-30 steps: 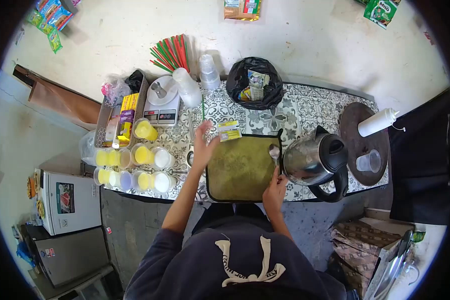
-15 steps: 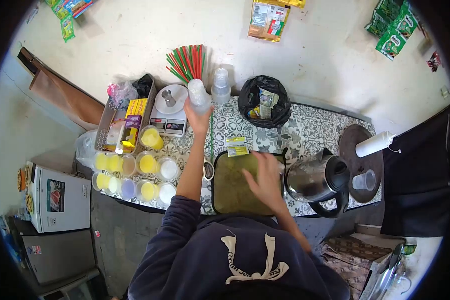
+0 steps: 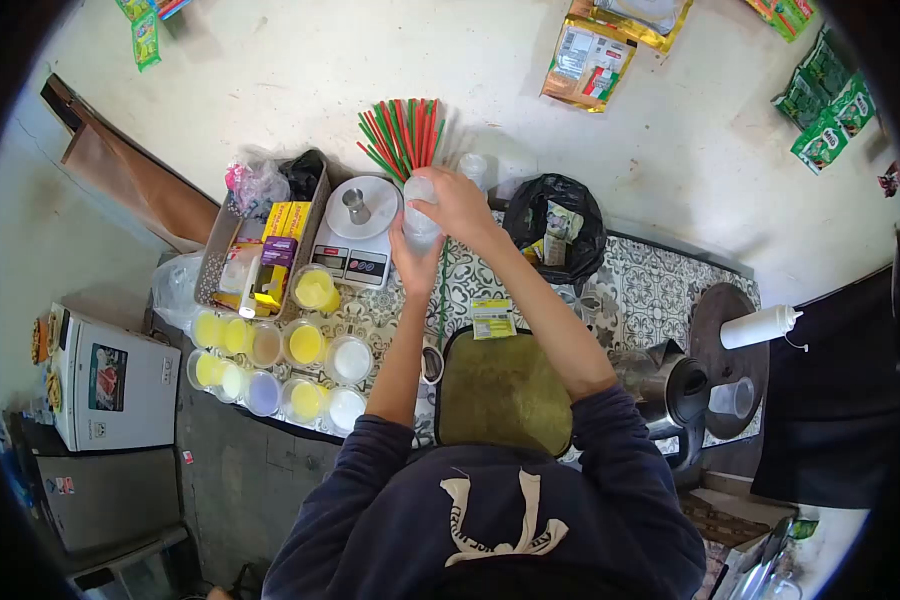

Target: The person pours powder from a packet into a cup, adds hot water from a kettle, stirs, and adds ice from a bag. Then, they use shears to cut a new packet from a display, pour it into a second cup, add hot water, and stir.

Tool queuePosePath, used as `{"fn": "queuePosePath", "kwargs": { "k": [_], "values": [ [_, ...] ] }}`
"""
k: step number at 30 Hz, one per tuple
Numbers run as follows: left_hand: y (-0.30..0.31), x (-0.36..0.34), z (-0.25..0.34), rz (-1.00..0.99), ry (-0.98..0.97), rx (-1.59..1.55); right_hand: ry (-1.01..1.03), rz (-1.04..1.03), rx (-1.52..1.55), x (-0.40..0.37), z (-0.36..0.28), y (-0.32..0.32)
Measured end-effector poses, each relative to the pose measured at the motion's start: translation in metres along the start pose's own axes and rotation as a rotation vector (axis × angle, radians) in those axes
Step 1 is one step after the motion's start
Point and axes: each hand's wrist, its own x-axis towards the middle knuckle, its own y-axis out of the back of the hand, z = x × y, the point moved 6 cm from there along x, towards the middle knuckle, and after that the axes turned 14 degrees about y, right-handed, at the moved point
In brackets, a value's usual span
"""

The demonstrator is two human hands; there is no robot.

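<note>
My left hand (image 3: 415, 262) is wrapped round the lower part of a stack of clear plastic cups (image 3: 422, 222), just right of the white scale (image 3: 350, 262). From the right, my right hand (image 3: 458, 208) closes on the upper part of the same stack. Red and green straws (image 3: 402, 135) fan out behind the cups. On the scale's round white plate (image 3: 378, 222) stands a small metal jigger (image 3: 354, 206). Partly behind my right hand is another stack of clear cups (image 3: 472, 170). A yellow sachet (image 3: 493, 319) lies at the top edge of the green mat (image 3: 505, 395).
Several filled cups (image 3: 305, 343) stand at the left, below a basket of boxes (image 3: 210, 262). A black bag-lined container (image 3: 585, 232) is at the back. The kettle (image 3: 650, 385) stands at the right, beside a round board (image 3: 708, 305) with a white squeeze bottle (image 3: 755, 328).
My right hand has moved from over the mat up to the cup stack and taken hold of it. My left hand still holds the stack. The view has shifted slightly.
</note>
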Motion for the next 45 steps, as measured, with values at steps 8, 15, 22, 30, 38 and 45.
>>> {"fn": "queuePosePath", "kwargs": {
  "k": [8,15,22,30,38,45],
  "values": [
    [0.003,-0.001,0.014,0.038,-0.060,0.101,0.059,-0.001,-0.003,-0.001,0.001,0.007],
    [0.002,0.000,0.007,0.021,-0.005,0.159,0.092,0.077,-0.012,0.019,-0.019,0.051],
    [0.011,-0.010,0.027,0.047,0.116,0.279,0.129,0.472,0.164,-0.032,-0.069,0.131],
    [-0.001,-0.105,0.100,-0.634,0.301,-0.792,-0.241,0.723,1.032,-0.210,-0.032,0.043],
    [0.022,-0.179,0.098,-0.887,0.178,-0.321,-0.494,0.641,1.042,-0.322,-0.016,-0.012],
    [0.029,-0.202,0.075,-1.000,0.152,-0.047,-0.404,0.344,0.307,-0.298,0.012,0.019]
  ]
}}
